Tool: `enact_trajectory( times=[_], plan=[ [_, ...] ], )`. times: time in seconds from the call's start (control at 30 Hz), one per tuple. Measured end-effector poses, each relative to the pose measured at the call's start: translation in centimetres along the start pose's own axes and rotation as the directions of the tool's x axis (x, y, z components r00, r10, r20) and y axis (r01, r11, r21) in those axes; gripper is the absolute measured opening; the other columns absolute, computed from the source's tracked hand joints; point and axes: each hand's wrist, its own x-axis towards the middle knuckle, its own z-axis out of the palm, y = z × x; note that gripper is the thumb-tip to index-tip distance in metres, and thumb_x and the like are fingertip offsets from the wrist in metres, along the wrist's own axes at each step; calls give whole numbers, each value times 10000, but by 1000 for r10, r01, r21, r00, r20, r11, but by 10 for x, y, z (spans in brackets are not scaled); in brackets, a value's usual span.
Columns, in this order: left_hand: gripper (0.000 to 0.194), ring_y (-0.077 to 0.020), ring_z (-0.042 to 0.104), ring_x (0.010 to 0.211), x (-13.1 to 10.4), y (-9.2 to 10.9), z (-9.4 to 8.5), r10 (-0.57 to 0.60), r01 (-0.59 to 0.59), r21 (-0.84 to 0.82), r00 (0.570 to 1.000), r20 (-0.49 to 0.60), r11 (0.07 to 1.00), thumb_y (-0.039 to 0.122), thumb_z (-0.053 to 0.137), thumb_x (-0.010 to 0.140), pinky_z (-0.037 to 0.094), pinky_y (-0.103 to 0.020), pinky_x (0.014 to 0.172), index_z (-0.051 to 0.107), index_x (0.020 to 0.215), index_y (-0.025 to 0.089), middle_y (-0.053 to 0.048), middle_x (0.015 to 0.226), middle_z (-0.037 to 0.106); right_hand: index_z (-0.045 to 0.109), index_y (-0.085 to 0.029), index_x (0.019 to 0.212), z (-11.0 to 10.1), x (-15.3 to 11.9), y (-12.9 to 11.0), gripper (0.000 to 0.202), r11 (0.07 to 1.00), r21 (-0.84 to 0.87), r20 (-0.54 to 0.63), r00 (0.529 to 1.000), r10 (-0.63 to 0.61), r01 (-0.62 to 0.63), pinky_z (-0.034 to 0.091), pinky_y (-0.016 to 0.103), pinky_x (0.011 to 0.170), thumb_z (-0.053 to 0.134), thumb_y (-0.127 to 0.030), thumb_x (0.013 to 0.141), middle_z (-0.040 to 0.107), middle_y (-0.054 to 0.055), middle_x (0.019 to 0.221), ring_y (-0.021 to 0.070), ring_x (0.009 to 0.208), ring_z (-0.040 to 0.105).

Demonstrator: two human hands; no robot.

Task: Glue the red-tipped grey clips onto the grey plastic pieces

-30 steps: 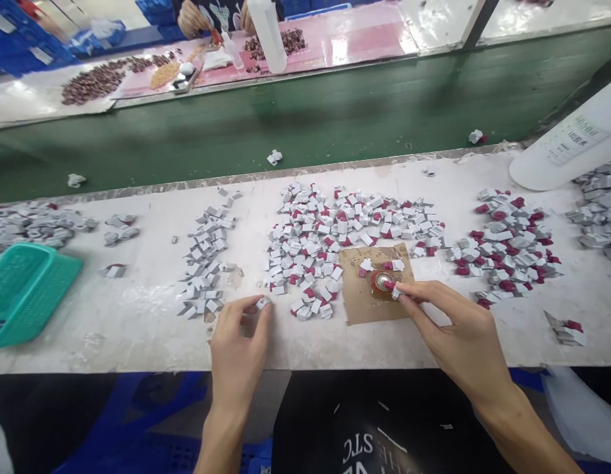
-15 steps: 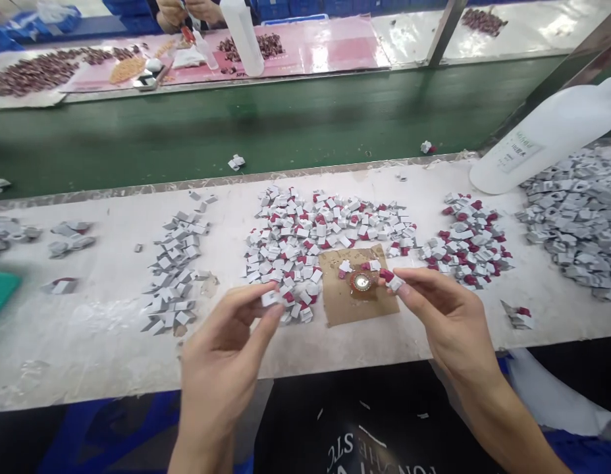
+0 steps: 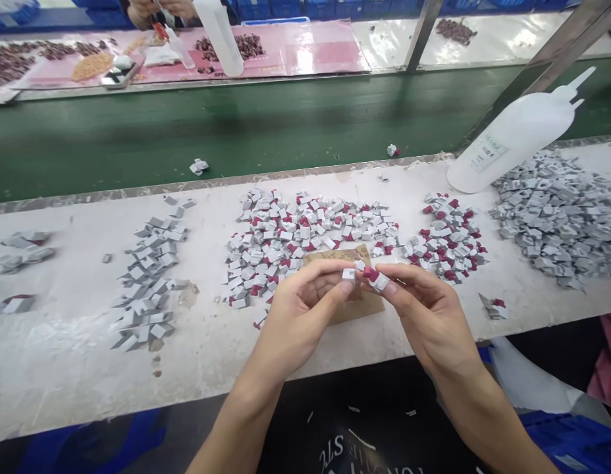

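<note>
The left hand grasped a small plain white piece between thumb and forefinger, and the right hand pinched a white-and-crimson piece in the same way. The two pieces were close together, side by side, the crimson end turned toward the plain one — whether they touched could not be told.

Both hands were over a brown cardboard square, which they partly hid, on the pale worktable. Beyond and to the left of the cardboard spread a broad heap of white-and-crimson pieces; a smaller mixed heap lay to its right. A long cluster of grey-white pieces stood well to the left, and a large grey pile filled the far right, beside a tilted white bottle with a label.

Past the table's far edge ran a green surface, with a few loose pieces on it. Across it — on a pink sheet — were a tall white bottle, dark brown pieces and a yellowish heap, near another person's hands.
</note>
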Motion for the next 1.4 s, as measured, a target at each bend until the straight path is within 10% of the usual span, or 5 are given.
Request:
enact_trajectory(
  times=[0.67, 0.83, 0.97, 1.13, 1.4],
  plan=[
    [105, -256, 846, 1084, 10, 12, -5, 67, -85, 146, 990, 124, 986, 301, 846, 1055, 719, -391, 983, 880, 1154, 302, -55, 1169, 867, 966, -376, 1153, -8, 21, -23, 130, 986, -152, 208, 978, -29, 62, 736, 372, 877, 899, -313, 1061, 912, 20, 1059, 227, 997, 869],
    [197, -255, 832, 1012, 31, 20, -22, 57, -66, 295, 998, 40, 953, 374, 796, 1053, 713, -365, 836, 816, 1234, 298, -58, 1144, 837, 939, -307, 1260, -9, 85, -33, 231, 904, -420, 318, 946, 62, 82, 745, 426, 906, 863, -397, 1061, 920, 64, 1185, 259, 1035, 882],
    [212, -249, 790, 918, 52, 26, -32, 135, -77, 418, 985, -112, 905, 416, 806, 986, 647, -354, 726, 783, 1125, 258, -75, 1109, 814, 889, -196, 1321, -6, 186, -35, 292, 575, -811, 47, 992, -116, 106, 662, 455, 1039, 680, -205, 1117, 876, 128, 1306, 276, 1119, 816],
    [136, -239, 766, 873, 92, 37, -23, 112, -64, 528, 992, -59, 847, 332, 776, 944, 604, -361, 726, 744, 1039, 239, -69, 1017, 805, 794, -178, 1409, 9, 292, -15, 308, 473, -881, -78, 992, -102, -21, 594, 577, 1217, 789, -286, 1121, 758, 153, 1516, 332, 1370, 734],
    [157, -219, 773, 908, 219, 37, -13, 93, 30, 619, 982, -166, 785, 72, 817, 916, 645, -384, 892, 729, 987, 182, -80, 1050, 822, 811, -158, 1331, -3, 298, -15, 257, 553, -833, -86, 991, -106, -14, 684, 502, 1080, 823, -269, 1099, 822, 142, 1361, 291, 1207, 809]
  ],
)
